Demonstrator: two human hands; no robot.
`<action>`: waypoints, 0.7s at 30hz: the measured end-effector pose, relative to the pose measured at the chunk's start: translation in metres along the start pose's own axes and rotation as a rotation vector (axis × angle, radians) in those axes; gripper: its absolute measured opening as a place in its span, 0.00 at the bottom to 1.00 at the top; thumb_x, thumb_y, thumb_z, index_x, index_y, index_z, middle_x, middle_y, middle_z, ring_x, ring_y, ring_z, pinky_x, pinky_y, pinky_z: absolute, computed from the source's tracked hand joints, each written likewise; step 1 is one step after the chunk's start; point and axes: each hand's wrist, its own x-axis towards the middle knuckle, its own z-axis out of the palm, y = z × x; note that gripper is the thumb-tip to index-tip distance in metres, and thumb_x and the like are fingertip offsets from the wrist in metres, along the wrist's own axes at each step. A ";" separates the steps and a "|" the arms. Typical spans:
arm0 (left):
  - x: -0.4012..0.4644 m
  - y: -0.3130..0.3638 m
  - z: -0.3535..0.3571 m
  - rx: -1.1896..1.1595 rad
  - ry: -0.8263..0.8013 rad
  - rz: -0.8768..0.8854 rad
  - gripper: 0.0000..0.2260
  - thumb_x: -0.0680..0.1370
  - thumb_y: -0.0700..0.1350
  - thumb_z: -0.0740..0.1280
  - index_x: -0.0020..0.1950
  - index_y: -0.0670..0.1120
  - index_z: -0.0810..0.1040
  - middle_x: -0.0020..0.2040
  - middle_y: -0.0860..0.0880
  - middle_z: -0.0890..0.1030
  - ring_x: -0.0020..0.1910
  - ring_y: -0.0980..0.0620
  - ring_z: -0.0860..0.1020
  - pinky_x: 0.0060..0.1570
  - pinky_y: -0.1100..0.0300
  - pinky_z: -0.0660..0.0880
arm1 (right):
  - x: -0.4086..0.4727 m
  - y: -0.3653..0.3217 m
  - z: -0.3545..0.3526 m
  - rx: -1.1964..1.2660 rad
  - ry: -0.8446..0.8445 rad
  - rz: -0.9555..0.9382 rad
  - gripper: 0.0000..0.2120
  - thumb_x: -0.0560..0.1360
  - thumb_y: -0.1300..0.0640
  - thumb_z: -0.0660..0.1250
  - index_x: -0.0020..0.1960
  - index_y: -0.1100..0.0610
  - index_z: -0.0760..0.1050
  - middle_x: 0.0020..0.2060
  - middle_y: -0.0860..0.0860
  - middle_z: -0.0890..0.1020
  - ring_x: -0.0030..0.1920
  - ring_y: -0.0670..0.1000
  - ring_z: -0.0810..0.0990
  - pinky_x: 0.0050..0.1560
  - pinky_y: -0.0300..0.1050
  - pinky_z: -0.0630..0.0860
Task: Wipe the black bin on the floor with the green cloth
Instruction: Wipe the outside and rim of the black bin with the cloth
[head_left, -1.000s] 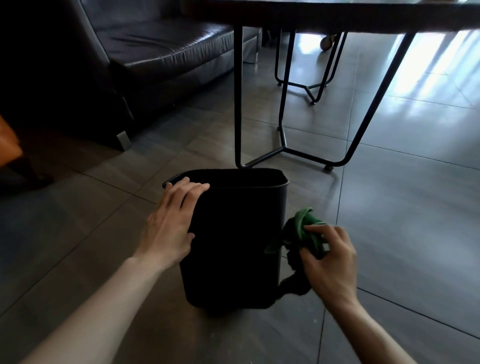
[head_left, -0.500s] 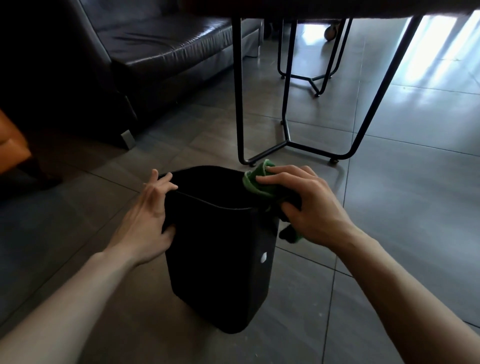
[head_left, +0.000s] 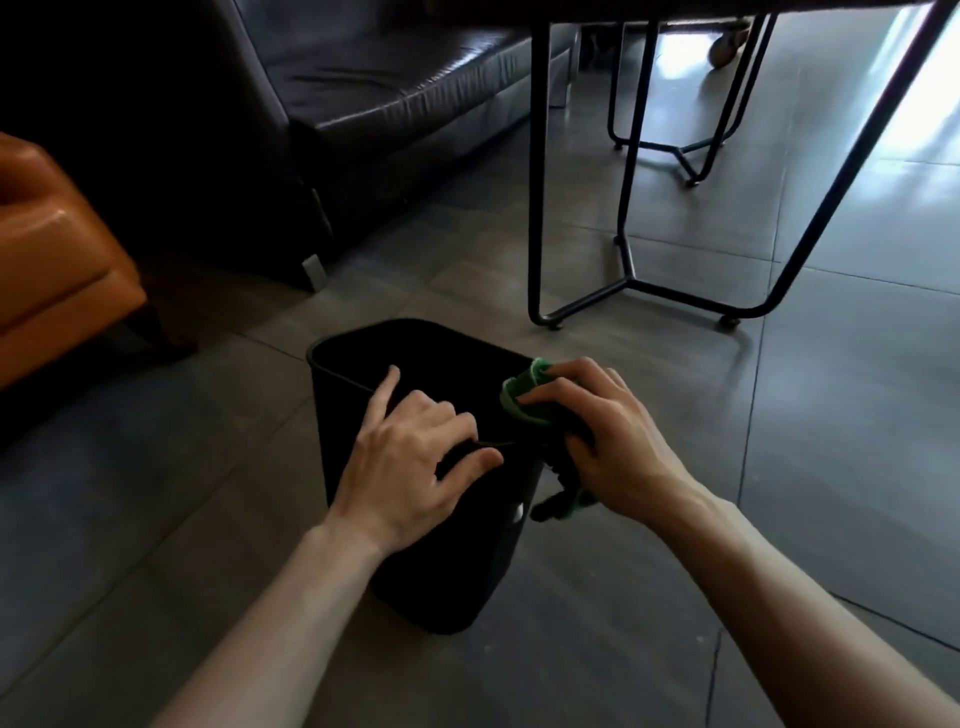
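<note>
The black bin (head_left: 441, 566) stands on the tiled floor in the middle of the view, its open top facing me. My left hand (head_left: 410, 467) grips the bin's near rim, fingers over the edge and thumb on the outer wall. My right hand (head_left: 605, 441) holds the bunched green cloth (head_left: 524, 395) and presses it against the bin's right rim. A loose end of the cloth hangs down below my right palm beside the bin's wall.
A table's black metal legs (head_left: 537, 171) stand just beyond the bin. A dark leather sofa (head_left: 395, 88) fills the back left. An orange seat (head_left: 57, 260) sits at the left edge. Bare floor tiles (head_left: 831, 441) lie to the right.
My left hand has shifted from the bin's left side to its near rim. My right hand went from the bin's right side up to the rim with the cloth.
</note>
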 end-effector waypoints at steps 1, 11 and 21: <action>-0.001 0.000 0.000 -0.001 0.003 0.011 0.14 0.79 0.61 0.65 0.46 0.51 0.80 0.41 0.56 0.77 0.47 0.53 0.77 0.76 0.33 0.55 | 0.000 0.000 -0.001 -0.009 -0.004 -0.009 0.29 0.68 0.74 0.66 0.63 0.51 0.80 0.62 0.49 0.76 0.59 0.56 0.74 0.58 0.54 0.76; 0.010 0.006 -0.016 -0.169 0.000 0.037 0.08 0.78 0.55 0.69 0.50 0.52 0.81 0.43 0.57 0.81 0.47 0.58 0.80 0.76 0.41 0.61 | -0.013 -0.008 -0.025 0.112 0.166 0.059 0.24 0.72 0.74 0.68 0.62 0.54 0.81 0.60 0.49 0.78 0.61 0.54 0.78 0.60 0.58 0.77; 0.019 -0.001 -0.047 -0.579 -0.086 -0.054 0.05 0.77 0.49 0.71 0.47 0.48 0.80 0.40 0.50 0.81 0.42 0.48 0.81 0.47 0.46 0.76 | -0.005 -0.030 -0.078 0.059 0.041 -0.099 0.26 0.71 0.74 0.70 0.64 0.53 0.80 0.62 0.48 0.77 0.62 0.52 0.78 0.59 0.55 0.77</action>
